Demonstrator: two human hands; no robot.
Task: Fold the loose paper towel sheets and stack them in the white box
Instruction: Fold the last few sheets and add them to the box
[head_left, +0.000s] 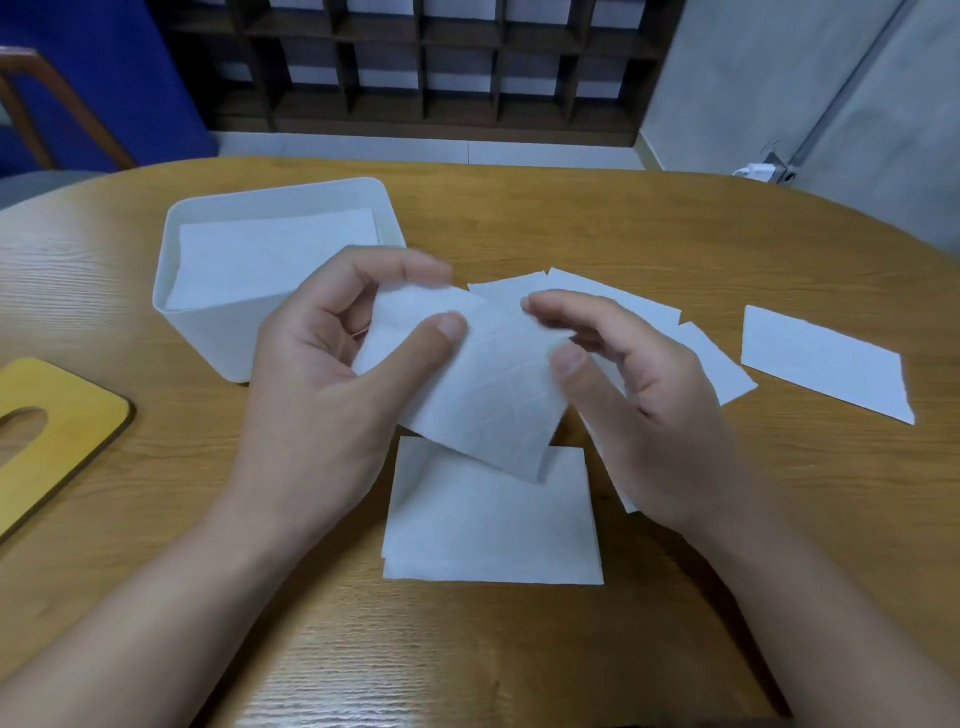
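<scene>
We see left hand (332, 364) and right hand (639, 395) pinching sheet (488, 395) edges above table (675, 218); white box (218, 322) just left.

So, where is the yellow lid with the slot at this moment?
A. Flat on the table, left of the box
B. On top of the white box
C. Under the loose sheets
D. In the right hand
A: the lid lies flat on the table, left of the open box, apart from it.
</scene>
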